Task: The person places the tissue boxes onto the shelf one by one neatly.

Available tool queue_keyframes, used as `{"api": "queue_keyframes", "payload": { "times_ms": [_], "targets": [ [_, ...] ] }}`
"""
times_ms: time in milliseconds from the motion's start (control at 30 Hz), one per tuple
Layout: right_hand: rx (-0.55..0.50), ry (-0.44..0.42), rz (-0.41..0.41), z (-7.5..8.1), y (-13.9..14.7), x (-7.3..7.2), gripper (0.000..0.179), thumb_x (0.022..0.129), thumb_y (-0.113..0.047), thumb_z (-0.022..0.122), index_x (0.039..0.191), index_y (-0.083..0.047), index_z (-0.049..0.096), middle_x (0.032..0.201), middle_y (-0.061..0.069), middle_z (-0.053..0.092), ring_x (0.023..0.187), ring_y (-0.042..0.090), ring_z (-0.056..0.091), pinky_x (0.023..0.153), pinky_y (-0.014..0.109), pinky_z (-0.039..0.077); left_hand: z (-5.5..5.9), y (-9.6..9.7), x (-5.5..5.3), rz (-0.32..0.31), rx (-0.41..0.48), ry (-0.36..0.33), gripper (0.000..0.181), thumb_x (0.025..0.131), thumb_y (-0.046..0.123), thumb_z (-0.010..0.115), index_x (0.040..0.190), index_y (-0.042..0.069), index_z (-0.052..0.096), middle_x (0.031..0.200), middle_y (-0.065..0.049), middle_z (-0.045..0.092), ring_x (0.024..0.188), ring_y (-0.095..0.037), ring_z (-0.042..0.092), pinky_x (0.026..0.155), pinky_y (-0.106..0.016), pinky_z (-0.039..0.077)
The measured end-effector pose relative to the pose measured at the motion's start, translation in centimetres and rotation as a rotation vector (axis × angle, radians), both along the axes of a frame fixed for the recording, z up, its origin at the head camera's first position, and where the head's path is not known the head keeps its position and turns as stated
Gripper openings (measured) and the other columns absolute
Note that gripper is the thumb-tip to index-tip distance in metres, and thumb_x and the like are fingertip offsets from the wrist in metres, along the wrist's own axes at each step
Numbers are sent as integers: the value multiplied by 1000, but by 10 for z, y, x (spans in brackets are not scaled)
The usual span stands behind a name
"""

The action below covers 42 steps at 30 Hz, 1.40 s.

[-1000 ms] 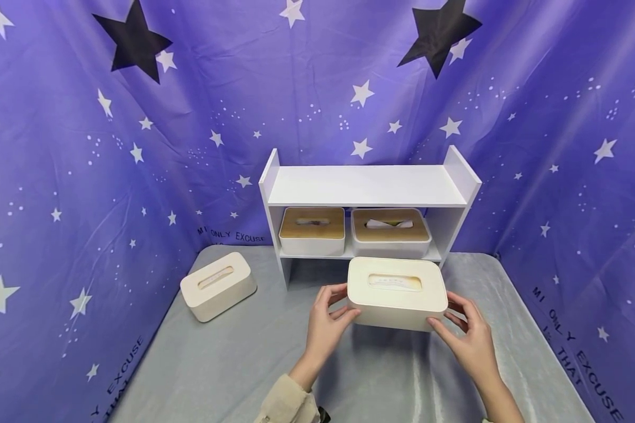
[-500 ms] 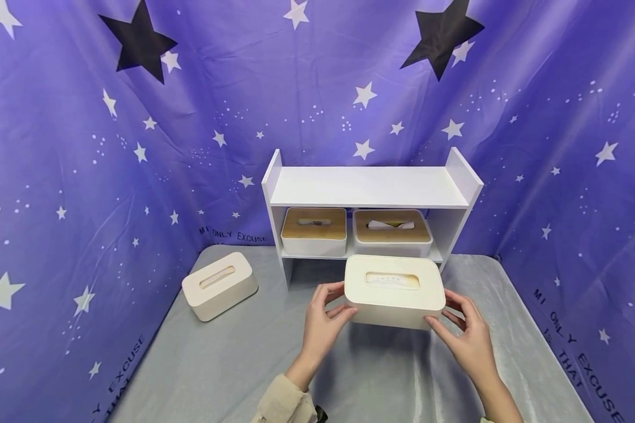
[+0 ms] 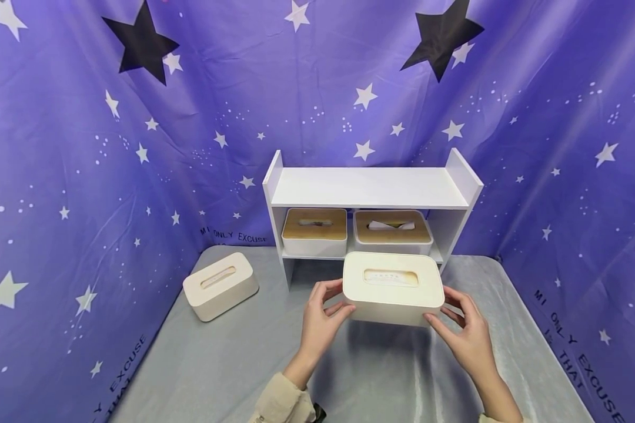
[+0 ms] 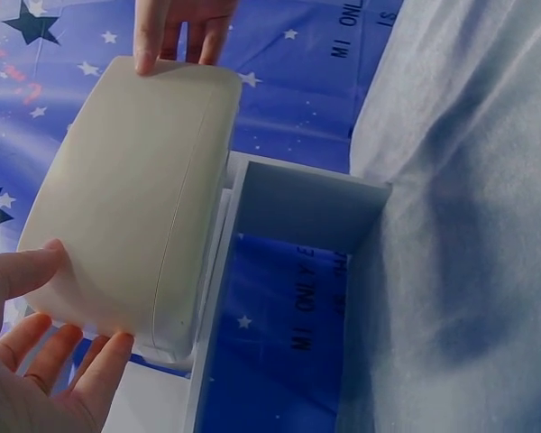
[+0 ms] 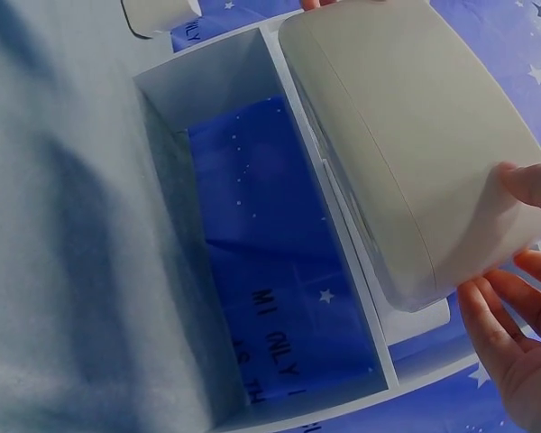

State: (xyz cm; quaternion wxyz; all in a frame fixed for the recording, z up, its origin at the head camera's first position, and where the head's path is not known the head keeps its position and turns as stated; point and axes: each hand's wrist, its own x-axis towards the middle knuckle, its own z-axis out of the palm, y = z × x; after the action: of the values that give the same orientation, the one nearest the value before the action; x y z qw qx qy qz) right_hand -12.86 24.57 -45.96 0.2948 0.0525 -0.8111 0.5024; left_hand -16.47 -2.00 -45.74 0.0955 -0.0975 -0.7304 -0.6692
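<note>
In the head view, the left hand (image 3: pixel 320 326) and right hand (image 3: pixel 468 335) hold a cream tissue box (image 3: pixel 391 294) above the table (image 3: pixel 227 358), in front of the white shelf (image 3: pixel 367 187). The left wrist view shows the left hand pinching one end, the right wrist view the right hand pinching the other.

Curtained booth, starry purple drapes (image 3: pixel 317 100)
</note>
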Motion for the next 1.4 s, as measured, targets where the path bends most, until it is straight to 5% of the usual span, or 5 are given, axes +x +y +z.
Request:
{"api": "queue_keyframes", "payload": {
  "times_ms": [1400],
  "targets": [
    [9,53,52,11,-3,-3,67,69,18,80,131,6,57,116,-18,56,107,-6,56,88,4,52,15,-7,4,31,-6,80,52,77,6,85,123,15,64,122,-7,61,118,-26,64,93,-33,61]
  ]
}}
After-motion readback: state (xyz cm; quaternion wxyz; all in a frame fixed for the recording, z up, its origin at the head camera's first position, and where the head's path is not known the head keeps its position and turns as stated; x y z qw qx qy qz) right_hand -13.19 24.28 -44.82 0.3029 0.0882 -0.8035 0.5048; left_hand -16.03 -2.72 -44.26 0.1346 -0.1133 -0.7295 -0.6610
